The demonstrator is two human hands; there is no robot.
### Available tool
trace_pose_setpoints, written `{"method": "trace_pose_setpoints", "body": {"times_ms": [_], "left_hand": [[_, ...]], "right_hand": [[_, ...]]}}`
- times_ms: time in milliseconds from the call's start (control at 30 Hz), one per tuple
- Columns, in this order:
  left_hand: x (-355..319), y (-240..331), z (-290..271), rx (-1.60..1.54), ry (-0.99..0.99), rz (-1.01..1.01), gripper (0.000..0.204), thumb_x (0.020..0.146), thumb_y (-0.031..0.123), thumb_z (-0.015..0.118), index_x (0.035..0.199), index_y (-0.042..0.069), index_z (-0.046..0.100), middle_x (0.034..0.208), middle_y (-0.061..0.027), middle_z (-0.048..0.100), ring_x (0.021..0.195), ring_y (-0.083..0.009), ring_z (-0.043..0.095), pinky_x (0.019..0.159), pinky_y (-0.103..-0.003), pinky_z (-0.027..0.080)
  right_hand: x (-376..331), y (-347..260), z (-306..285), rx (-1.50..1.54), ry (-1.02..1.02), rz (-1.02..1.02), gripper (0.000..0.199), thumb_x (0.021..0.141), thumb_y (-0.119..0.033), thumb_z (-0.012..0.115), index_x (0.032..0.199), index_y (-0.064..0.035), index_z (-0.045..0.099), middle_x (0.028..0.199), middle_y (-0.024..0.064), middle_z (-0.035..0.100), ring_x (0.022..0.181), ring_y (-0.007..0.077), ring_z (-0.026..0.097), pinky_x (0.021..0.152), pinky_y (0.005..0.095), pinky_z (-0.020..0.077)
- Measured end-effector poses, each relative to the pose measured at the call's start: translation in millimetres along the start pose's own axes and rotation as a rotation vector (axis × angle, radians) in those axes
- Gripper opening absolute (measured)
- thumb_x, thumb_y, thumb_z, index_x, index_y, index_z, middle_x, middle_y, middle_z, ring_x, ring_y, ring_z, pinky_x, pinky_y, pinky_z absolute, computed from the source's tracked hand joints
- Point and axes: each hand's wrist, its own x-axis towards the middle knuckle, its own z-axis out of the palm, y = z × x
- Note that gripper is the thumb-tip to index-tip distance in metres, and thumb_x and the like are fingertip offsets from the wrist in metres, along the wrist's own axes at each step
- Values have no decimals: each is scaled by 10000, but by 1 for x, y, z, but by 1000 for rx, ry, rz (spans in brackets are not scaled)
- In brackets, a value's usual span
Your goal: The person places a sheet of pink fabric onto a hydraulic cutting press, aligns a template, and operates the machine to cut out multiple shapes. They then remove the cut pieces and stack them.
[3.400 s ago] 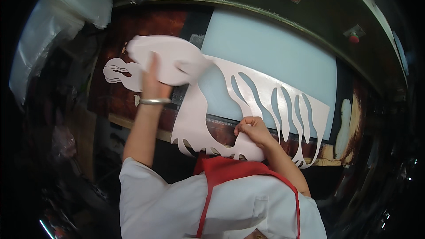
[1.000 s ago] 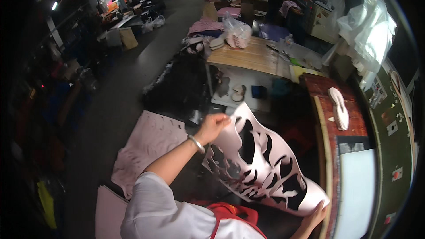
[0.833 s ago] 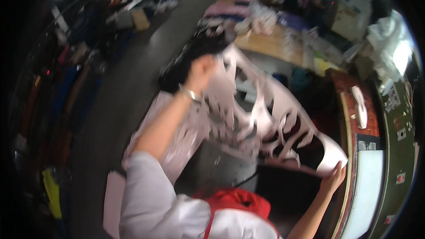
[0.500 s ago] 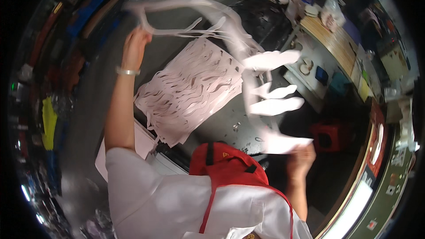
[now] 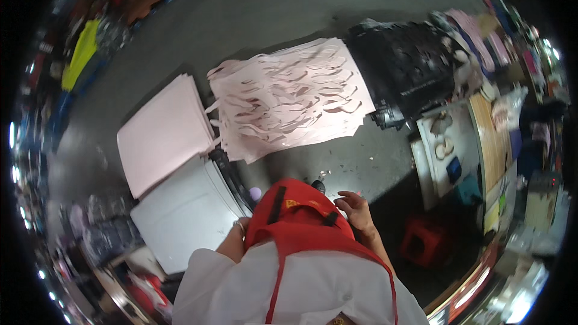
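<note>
My right hand [image 5: 356, 210] is beside the front of my red apron [image 5: 295, 213], its fingers loosely bent and apart, with nothing seen in it. Low at the apron's left side is my left hand [image 5: 242, 224]; the apron hides its fingers. Ahead of me lies a stack of pale pink cut-out sheets [image 5: 289, 93], full of wavy slits. A neat pile of uncut pale pink sheets [image 5: 165, 135] rests to its left, next to a white board [image 5: 186, 213] close to my left arm.
A black plastic-covered heap [image 5: 400, 69] adjoins the slitted stack on the right. Beyond it stands a table [image 5: 487, 138] with a wooden edge and small items. A red stool [image 5: 424, 241] is on the floor at right. Small scraps [image 5: 325, 173] lie on the grey floor.
The long pale strip web that both hands held stretched out is no longer in them. Both arms have dropped to my apron, and my view has turned left.
</note>
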Motion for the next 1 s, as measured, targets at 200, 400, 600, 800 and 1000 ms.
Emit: {"method": "trace_pose_setpoints", "body": {"times_ms": [200,400,600,800,1000], "left_hand": [[-91,105,31,187,584,647,291,902,276,555,962,16,672,789,-145,679,746,-196,663,674,-325,526],[-129,135,42,-346,359,602,217,954,167,500,1082,31,610,921,-113,659,794,-176,641,694,-283,532],[-88,177,-63,-610,314,449,303,929,272,551,1139,56,579,974,-125,655,826,-198,647,747,-308,530],[84,245,-213,-1058,324,495,166,949,170,495,1034,53,576,810,-61,608,665,-156,579,633,-305,523],[230,253,-281,-1345,474,-7,270,933,163,495,1170,31,501,1078,-118,564,909,-232,567,850,-420,481]], "right_hand": [[46,44,-17,-426,-224,122,279,865,-99,638,1094,54,596,851,91,693,788,124,644,709,251,508],[79,36,22,-644,-278,11,315,817,-155,665,1080,13,624,795,104,689,746,131,638,689,285,502],[101,56,63,-903,-292,108,314,832,-219,665,1052,2,635,862,131,688,790,156,645,712,302,500],[99,64,135,-812,-166,571,299,847,-187,653,1084,-7,633,882,109,695,802,160,649,706,299,512],[139,22,233,-854,-115,839,303,856,-146,640,1106,22,607,894,115,694,832,148,652,730,265,514]]}}
